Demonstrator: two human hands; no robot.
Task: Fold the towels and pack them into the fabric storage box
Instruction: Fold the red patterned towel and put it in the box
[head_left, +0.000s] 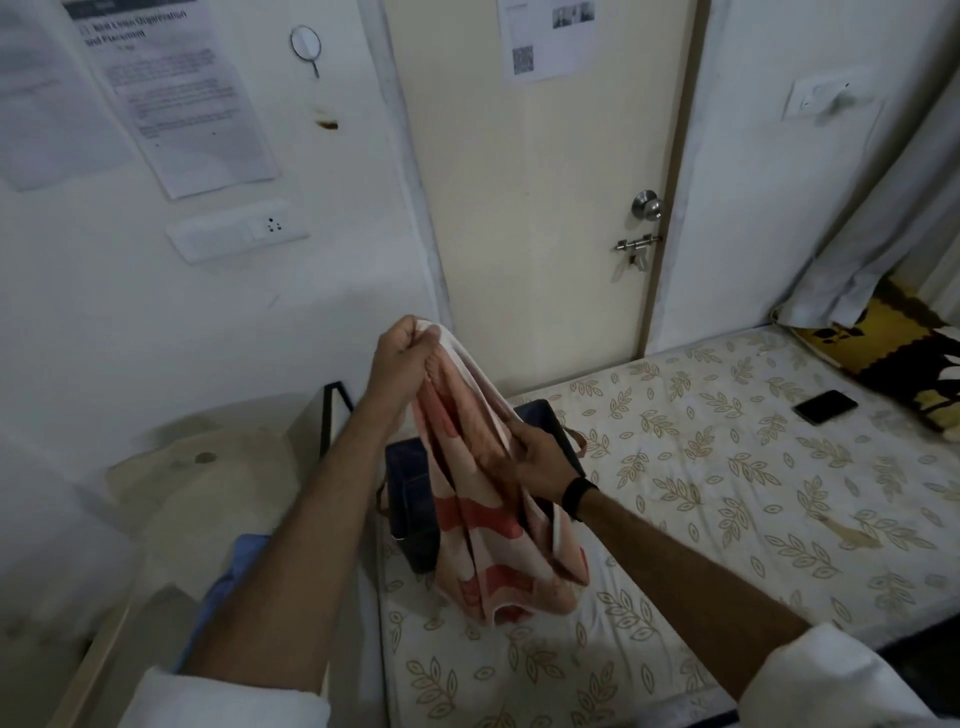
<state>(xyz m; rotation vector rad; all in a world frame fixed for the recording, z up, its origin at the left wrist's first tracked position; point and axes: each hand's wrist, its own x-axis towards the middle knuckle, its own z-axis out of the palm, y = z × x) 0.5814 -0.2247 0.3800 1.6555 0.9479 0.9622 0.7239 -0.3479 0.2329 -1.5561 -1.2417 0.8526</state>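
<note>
Leaf-print mattress (727, 499) before a cream door (545, 182), towel held mid-frame.
Left hand (402, 358) grips the bunched top of the pink striped towel (488, 525); right hand (530, 460) pinches its side lower down. It hangs in front of the dark fabric storage box (410, 499) at centre.

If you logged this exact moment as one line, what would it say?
left hand: grips towel top | right hand: pinches towel mid-length | towel: hanging, unfolded | box: on bed, behind towel
</note>
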